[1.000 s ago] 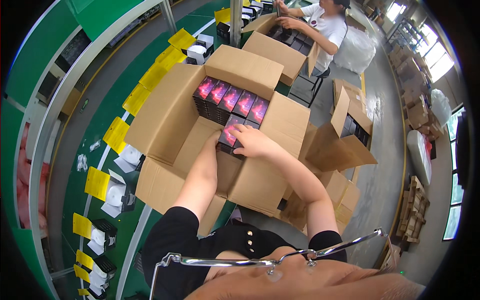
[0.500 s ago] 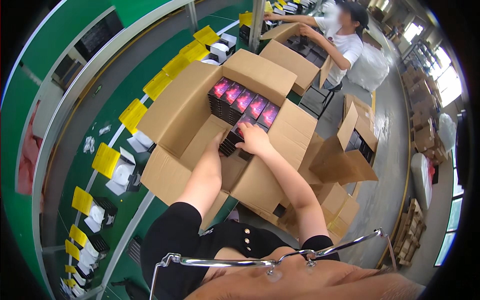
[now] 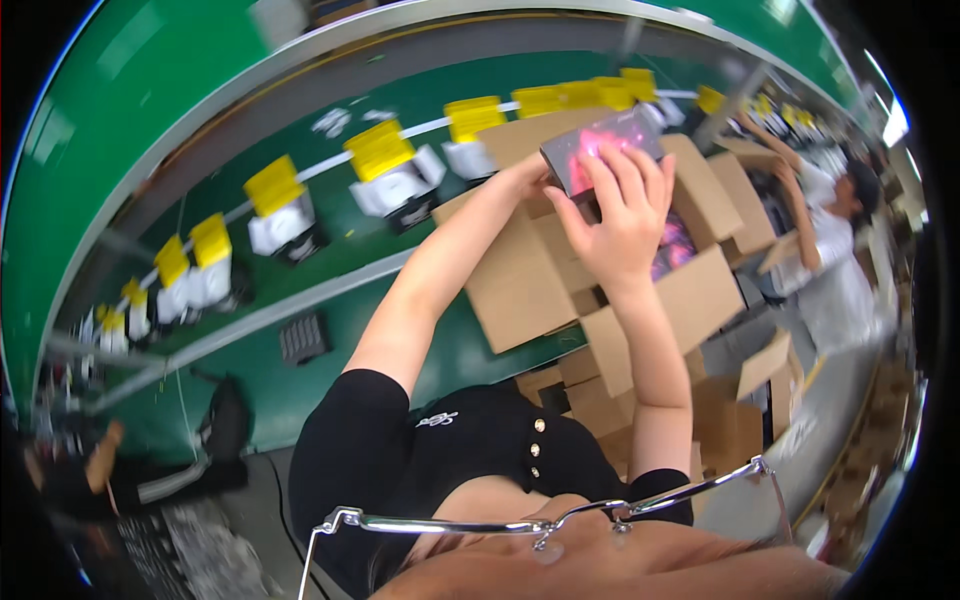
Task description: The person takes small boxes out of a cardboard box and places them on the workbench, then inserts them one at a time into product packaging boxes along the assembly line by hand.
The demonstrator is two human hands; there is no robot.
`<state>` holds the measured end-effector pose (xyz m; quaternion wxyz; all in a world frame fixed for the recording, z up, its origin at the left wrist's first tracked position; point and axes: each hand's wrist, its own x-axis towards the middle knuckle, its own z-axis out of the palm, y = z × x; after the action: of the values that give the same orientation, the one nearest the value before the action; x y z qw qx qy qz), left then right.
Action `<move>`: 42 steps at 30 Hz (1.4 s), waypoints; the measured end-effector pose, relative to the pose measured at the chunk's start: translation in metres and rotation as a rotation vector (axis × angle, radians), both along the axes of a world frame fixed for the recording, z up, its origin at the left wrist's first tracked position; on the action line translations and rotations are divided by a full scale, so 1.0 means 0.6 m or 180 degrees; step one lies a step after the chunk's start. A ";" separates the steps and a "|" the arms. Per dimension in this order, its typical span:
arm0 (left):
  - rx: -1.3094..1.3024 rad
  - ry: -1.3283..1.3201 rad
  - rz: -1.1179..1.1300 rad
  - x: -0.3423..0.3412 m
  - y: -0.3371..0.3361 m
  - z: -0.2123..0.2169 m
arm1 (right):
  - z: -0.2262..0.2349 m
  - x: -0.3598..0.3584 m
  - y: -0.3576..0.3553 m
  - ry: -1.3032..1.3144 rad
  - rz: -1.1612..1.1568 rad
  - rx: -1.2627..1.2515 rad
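A dark small box with a pink glowing pattern is held up above the open cardboard carton. Its left end rests in my left hand, whose fingers are mostly hidden behind it. Over the patterned top and near edge lies my right hand, fingers spread across it and thumb at the near side. Whether one box or a stack is held, I cannot tell. More pink-patterned boxes show inside the carton, partly covered by my right hand and wrist.
Along the green bench runs a row of open packages with yellow flaps. A co-worker in white reaches over another carton at right. Further cartons stand at lower right. Another person's arm shows at far left.
My hands have risen out of the carton, bringing a pink-patterned box up with them. The view has swung leftward, so carton and co-worker now appear farther right.
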<state>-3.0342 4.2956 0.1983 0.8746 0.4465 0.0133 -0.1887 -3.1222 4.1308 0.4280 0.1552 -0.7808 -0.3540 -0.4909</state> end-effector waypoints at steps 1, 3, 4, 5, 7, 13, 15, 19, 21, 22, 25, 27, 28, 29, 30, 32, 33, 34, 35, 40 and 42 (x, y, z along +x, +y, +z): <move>-0.0119 -0.0066 0.0201 -0.048 0.040 0.015 | 0.017 -0.024 0.045 -0.0089 0.0295 -0.0089; -0.0346 -0.0221 0.0556 -0.138 0.105 0.040 | 0.024 -0.063 0.136 -0.0165 0.0903 -0.0272; -0.0433 -0.0290 0.0719 -0.181 0.133 0.045 | 0.017 -0.082 0.181 -0.0123 0.1235 -0.0374; -0.0549 -0.0329 0.0867 -0.224 0.156 0.049 | 0.007 -0.103 0.225 0.0010 0.1482 -0.0498; -0.0782 -0.0393 0.1223 -0.311 0.201 0.050 | -0.028 -0.142 0.315 0.0274 0.2044 -0.0790; -0.2055 -0.0140 0.1069 -0.454 0.273 -0.121 | -0.259 -0.188 0.505 0.1525 0.2747 -0.1695; -0.2717 0.0456 0.1072 -0.479 0.266 -0.216 | -0.360 -0.191 0.546 0.2007 0.2693 -0.2029; -0.3219 0.0854 0.1499 -0.545 0.268 -0.384 | -0.550 -0.235 0.627 0.2705 0.2569 -0.2726; -0.3298 0.1285 0.1663 -0.548 0.268 -0.379 | -0.628 -0.239 0.627 0.2741 0.2389 -0.2915; -0.3310 0.1509 0.1716 -0.553 0.273 -0.371 | -0.658 -0.250 0.631 0.2676 0.2383 -0.2967; -0.3215 0.2034 0.1792 -0.561 0.299 -0.395 | -0.659 -0.295 0.658 0.2668 0.2106 -0.3580; -0.3114 0.2379 0.2105 -0.573 0.302 -0.416 | -0.672 -0.314 0.657 0.2820 0.2159 -0.3551; -0.3131 0.2429 0.2099 -0.586 0.302 -0.427 | -0.676 -0.321 0.649 0.3050 0.2334 -0.3035; -0.2901 0.2790 0.2236 -0.589 0.304 -0.408 | -0.682 -0.316 0.631 0.3273 0.2421 -0.2473; -0.2667 0.3110 0.2435 -0.600 0.312 -0.398 | -0.675 -0.317 0.616 0.3188 0.2337 -0.2020; -0.3106 0.3125 0.2329 -0.626 0.329 -0.389 | -0.627 -0.338 0.561 0.2946 0.1732 -0.1069; -0.3026 0.2709 0.2384 -0.638 0.336 -0.385 | -0.619 -0.355 0.531 0.2786 0.1212 -0.0653; -0.2733 0.2574 0.2423 -0.646 0.345 -0.327 | -0.626 -0.364 0.491 0.2878 0.0566 -0.0249; -0.2761 0.2745 0.2410 -0.651 0.348 -0.328 | -0.678 -0.368 0.445 0.3368 -0.0025 0.0156; -0.2688 0.3003 0.2085 -0.667 0.372 -0.392 | -0.723 -0.362 0.469 0.6619 -0.0009 0.2108; -0.2138 0.2655 0.2131 -0.680 0.397 -0.399 | -0.753 -0.356 0.513 0.6204 0.0394 0.1582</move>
<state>-3.4420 4.5336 -0.0409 0.8999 0.0081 0.4322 -0.0569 -3.3360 4.4386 -0.0240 0.5606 -0.7676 -0.0002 0.3107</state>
